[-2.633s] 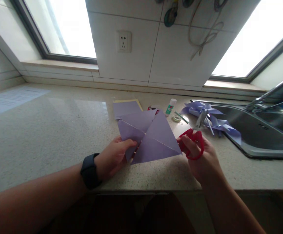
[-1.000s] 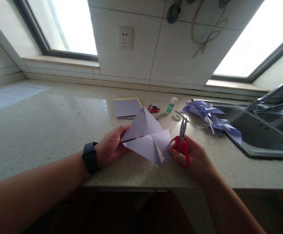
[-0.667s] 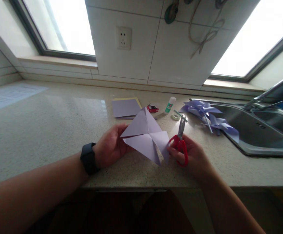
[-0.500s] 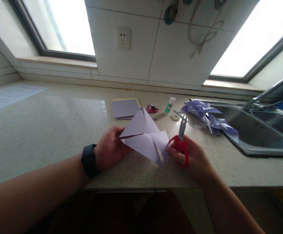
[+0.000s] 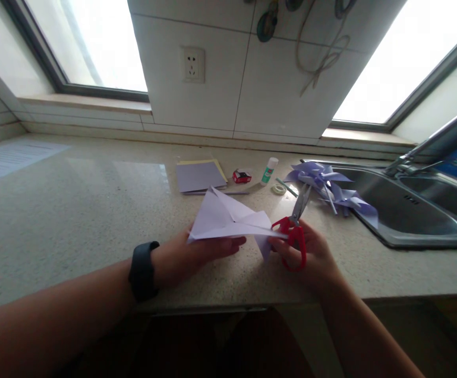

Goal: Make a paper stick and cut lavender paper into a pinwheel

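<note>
A pale purple sheet of paper (image 5: 228, 218), with slits cut in from its corners toward the middle, is held tilted above the counter. My left hand (image 5: 197, 257), with a dark watch on the wrist, holds the paper from below, fingers stretched along its near edge; the thumb is hidden. In my right hand (image 5: 311, 254) are red-handled scissors (image 5: 295, 231), blades pointing up and away. The right fingertips also meet the paper's right corner; whether they pinch it I cannot tell.
Behind the paper lie a stack of purple and yellow sheets (image 5: 199, 176), a small red box (image 5: 241, 176), a glue stick (image 5: 269, 171) and a tape roll (image 5: 278, 189). Purple paper pinwheels (image 5: 323, 181) lie by the steel sink (image 5: 409, 241). A printed sheet (image 5: 11, 157) is far left.
The paper has tipped, its near flap now seen almost edge-on. My left hand has turned and its fingers have straightened under the paper. The scissors lean further right, still in my right hand.
</note>
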### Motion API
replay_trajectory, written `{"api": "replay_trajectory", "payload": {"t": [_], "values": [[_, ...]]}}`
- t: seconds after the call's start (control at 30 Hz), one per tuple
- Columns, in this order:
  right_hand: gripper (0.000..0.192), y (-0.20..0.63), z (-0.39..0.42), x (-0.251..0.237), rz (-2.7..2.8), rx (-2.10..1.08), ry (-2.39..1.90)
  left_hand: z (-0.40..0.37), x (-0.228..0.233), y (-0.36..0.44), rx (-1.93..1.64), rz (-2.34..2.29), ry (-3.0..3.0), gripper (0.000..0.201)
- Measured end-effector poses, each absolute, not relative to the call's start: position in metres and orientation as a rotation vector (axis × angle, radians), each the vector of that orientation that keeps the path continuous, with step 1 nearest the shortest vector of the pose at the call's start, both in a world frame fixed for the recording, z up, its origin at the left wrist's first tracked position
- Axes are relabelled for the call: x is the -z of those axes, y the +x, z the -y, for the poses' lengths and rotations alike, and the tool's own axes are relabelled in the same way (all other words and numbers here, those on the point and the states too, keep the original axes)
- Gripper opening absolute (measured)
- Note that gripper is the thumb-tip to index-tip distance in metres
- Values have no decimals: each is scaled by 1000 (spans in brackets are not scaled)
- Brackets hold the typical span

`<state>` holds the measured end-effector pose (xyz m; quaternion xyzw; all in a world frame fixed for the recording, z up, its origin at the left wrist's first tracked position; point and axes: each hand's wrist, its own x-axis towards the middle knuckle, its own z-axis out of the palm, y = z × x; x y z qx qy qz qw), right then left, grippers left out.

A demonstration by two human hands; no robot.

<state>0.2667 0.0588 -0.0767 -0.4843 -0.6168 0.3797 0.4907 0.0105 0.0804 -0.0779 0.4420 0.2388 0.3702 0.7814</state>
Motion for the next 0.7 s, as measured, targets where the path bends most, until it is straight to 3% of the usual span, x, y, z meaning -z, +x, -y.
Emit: {"api": "replay_trajectory", "payload": {"t": [0.2, 0.53, 0.7], "values": [[19, 254, -54, 77, 1531, -849, -1187, -82, 82, 8, -759, -417, 1095, 51], [15, 214, -38, 73, 1562, -652, -1161, -72, 68, 4, -636, -856, 1881, 25], [17, 217, -42, 78, 1545, -725, -1161, -76, 80, 11, -764, -770, 1364, 17]]}}
